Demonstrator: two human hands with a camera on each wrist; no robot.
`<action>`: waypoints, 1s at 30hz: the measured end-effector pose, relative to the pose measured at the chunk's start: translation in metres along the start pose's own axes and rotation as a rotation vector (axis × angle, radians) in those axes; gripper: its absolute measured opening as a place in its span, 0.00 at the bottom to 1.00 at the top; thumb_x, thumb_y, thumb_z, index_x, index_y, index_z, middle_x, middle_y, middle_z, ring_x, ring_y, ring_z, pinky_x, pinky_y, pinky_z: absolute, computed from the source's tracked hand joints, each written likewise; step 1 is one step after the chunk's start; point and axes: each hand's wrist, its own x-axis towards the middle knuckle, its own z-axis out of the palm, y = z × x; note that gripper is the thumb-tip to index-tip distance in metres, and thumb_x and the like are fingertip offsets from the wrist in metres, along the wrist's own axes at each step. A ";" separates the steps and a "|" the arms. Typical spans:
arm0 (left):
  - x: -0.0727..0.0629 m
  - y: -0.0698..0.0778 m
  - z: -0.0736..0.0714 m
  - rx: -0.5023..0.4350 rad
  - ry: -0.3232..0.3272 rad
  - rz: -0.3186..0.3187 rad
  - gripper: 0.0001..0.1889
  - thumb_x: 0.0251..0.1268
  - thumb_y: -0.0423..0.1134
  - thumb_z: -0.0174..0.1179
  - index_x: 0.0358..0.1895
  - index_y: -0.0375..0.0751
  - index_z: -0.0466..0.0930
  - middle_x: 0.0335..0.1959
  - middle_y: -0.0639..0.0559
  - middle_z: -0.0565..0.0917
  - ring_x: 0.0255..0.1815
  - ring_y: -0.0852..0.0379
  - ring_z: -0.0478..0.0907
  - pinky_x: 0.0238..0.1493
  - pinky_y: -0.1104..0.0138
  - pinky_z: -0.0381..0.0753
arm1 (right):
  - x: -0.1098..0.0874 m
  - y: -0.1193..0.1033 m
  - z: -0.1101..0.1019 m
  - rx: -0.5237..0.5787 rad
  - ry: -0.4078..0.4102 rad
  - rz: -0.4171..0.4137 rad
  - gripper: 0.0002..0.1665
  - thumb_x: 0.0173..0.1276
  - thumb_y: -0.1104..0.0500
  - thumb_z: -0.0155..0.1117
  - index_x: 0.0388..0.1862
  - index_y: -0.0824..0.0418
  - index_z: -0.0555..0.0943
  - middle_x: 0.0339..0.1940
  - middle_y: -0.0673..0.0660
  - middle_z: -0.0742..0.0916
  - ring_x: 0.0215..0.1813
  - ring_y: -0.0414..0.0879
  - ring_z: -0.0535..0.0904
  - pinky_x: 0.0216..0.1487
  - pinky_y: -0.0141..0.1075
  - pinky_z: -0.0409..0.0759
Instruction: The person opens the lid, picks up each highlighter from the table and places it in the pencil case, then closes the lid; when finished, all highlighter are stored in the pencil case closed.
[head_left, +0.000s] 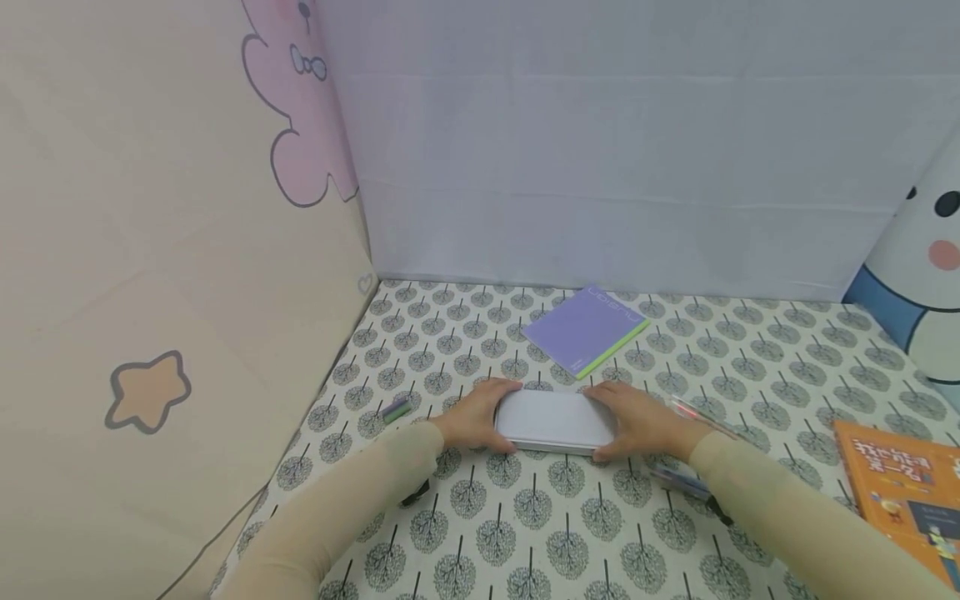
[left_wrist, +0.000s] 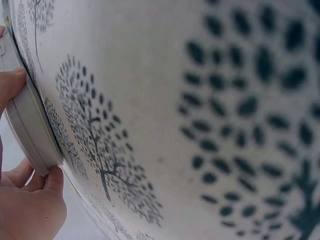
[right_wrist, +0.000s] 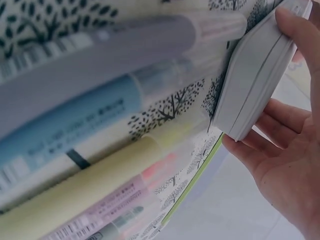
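A flat white case (head_left: pixel 557 418) with rounded corners lies on the tree-patterned tablecloth, long side toward me. My left hand (head_left: pixel 476 415) grips its left end, thumb at the near edge and fingers at the far edge. The right hand (head_left: pixel 641 421) holds the opposite end in the same way. Along the case's side runs a thin seam, visible on the case (right_wrist: pixel 260 75) in the right wrist view. In the left wrist view, the thumb and fingertips (left_wrist: pixel 54 180) touch the rim of the case (left_wrist: pixel 30 125).
A purple notebook (head_left: pixel 583 332) with a green spine lies behind the case. Several pens and highlighters (right_wrist: pixel 100 175) lie beside the right hand. An orange book (head_left: pixel 903 492) rests at the right. Near the left forearm are a small green-and-purple item (head_left: pixel 396 410) and a black object (head_left: pixel 415 494).
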 end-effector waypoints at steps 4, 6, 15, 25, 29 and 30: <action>0.000 0.000 0.001 -0.011 -0.005 0.000 0.56 0.36 0.46 0.79 0.74 0.45 0.57 0.73 0.48 0.63 0.71 0.51 0.62 0.74 0.59 0.63 | 0.001 0.002 -0.002 0.001 -0.015 -0.007 0.59 0.39 0.39 0.80 0.68 0.66 0.69 0.64 0.65 0.77 0.64 0.60 0.74 0.65 0.54 0.74; 0.000 -0.001 0.001 -0.010 -0.003 0.009 0.56 0.37 0.46 0.79 0.74 0.45 0.56 0.72 0.48 0.63 0.71 0.51 0.62 0.74 0.58 0.64 | 0.001 0.003 -0.004 0.024 -0.011 -0.009 0.56 0.42 0.39 0.79 0.67 0.66 0.70 0.64 0.65 0.78 0.63 0.61 0.74 0.65 0.54 0.74; 0.000 -0.001 -0.001 -0.057 -0.013 -0.030 0.60 0.34 0.45 0.81 0.76 0.47 0.52 0.72 0.48 0.64 0.69 0.50 0.64 0.72 0.55 0.65 | 0.000 0.013 -0.015 0.186 -0.072 0.033 0.49 0.50 0.35 0.72 0.67 0.58 0.73 0.62 0.59 0.80 0.54 0.51 0.79 0.57 0.48 0.79; -0.001 -0.005 0.000 -0.215 -0.001 -0.049 0.63 0.29 0.42 0.82 0.76 0.57 0.52 0.73 0.51 0.63 0.71 0.48 0.63 0.72 0.47 0.62 | -0.003 0.032 -0.031 0.377 -0.136 0.098 0.36 0.60 0.37 0.66 0.63 0.53 0.78 0.66 0.62 0.78 0.65 0.62 0.73 0.65 0.62 0.70; -0.001 -0.006 0.000 -0.262 0.016 -0.039 0.64 0.27 0.41 0.83 0.76 0.58 0.51 0.69 0.52 0.67 0.67 0.49 0.66 0.71 0.48 0.64 | -0.004 0.038 -0.036 0.433 -0.135 0.122 0.31 0.63 0.40 0.65 0.61 0.54 0.79 0.63 0.61 0.80 0.64 0.61 0.74 0.65 0.61 0.71; -0.001 -0.007 0.000 -0.263 0.019 -0.039 0.65 0.27 0.42 0.83 0.76 0.58 0.51 0.69 0.52 0.67 0.67 0.50 0.66 0.71 0.49 0.64 | -0.004 0.039 -0.037 0.438 -0.132 0.130 0.30 0.64 0.40 0.64 0.60 0.53 0.79 0.62 0.60 0.81 0.63 0.60 0.75 0.64 0.59 0.72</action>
